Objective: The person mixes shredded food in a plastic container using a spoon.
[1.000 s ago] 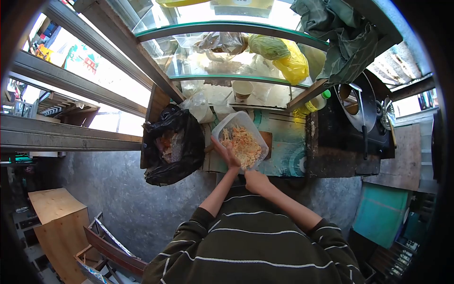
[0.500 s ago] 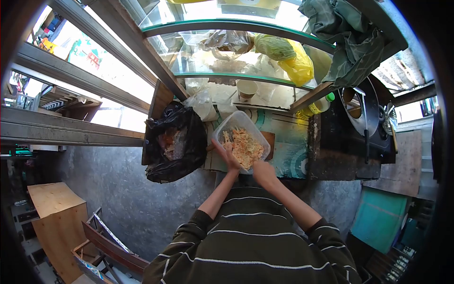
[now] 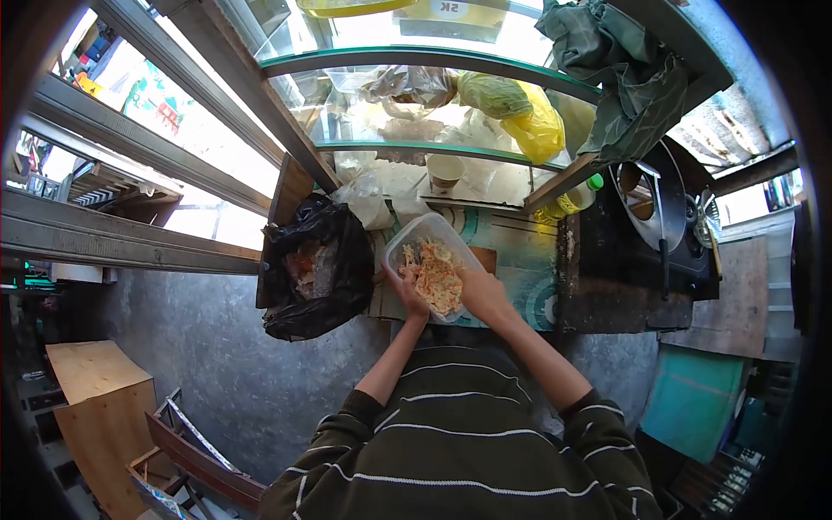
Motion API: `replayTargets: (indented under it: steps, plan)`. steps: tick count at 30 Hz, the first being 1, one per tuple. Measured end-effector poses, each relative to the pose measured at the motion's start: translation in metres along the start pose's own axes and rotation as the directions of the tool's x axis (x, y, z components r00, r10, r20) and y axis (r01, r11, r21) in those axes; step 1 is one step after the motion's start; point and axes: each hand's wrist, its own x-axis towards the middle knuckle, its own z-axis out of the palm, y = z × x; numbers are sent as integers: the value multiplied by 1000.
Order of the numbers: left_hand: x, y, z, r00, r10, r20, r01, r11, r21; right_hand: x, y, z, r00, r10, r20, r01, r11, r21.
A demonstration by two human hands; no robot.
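Note:
A clear plastic container (image 3: 472,256) tilts in front of me over the counter. Shredded orange and pale food mix (image 3: 436,276) fills its lower part. My left hand (image 3: 411,296) grips the container's left side, with the thumb over the rim. Over the container's right side, my right hand (image 3: 484,296) is closed, its fingertips at the food. Whatever it holds is hidden from view. Part of a brown wooden board (image 3: 486,259) shows behind the container.
A black plastic bag (image 3: 347,290) lines a bin on the left. A paper cup (image 3: 445,172) stands under the glass shelves. Cabbage (image 3: 494,94) and a yellow bag (image 3: 539,126) lie on a shelf. A bottle with a green cap (image 3: 572,201) is beside the stove (image 3: 685,260).
My right hand has moved up and inward from the container's lower right rim, over the food. My left hand keeps its hold. The whole view has shifted slightly.

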Motion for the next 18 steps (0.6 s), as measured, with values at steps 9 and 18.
replayTargets:
  steps: [9, 18]
  plan:
    - [7, -11, -7, 990, 136, -28, -134, 988, 78, -38, -7, 14, 971, -87, 222, 117, 985, -126]
    - [18, -23, -9, 997, -49, -55, 36, 973, -227, -10, -5, 1, 978, -193, -75, 182, 974, -135]
